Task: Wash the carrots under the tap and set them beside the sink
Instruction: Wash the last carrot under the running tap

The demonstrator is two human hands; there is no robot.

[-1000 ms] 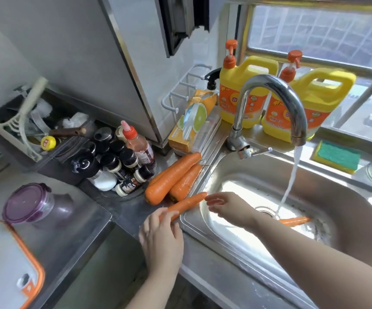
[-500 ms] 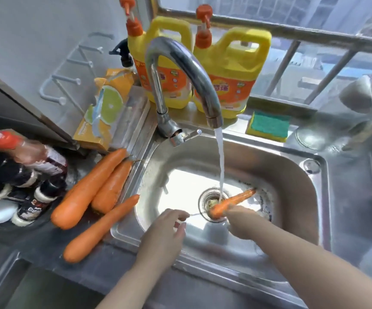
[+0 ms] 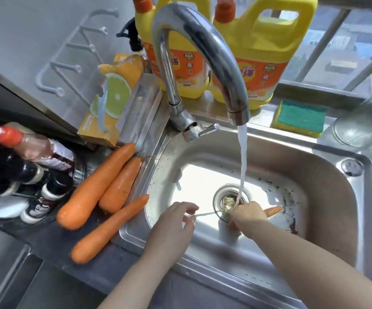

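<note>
At the lower centre of the frame, over the drain (image 3: 225,200), your right hand (image 3: 247,216) is curled round a carrot (image 3: 273,210), whose tip pokes out to the right. The stream (image 3: 242,163) from the tap (image 3: 202,41) lands at your knuckles. Just left of it, inside the sink (image 3: 327,175), your left hand (image 3: 173,223) pinches a pale root thread (image 3: 205,214) between thumb and forefinger. The thread runs across to the held carrot. Left of the sink, on the counter (image 3: 46,241), two carrots (image 3: 95,188) lie touching side by side, and a third carrot (image 3: 109,228) lies below them with its tip over the rim.
</note>
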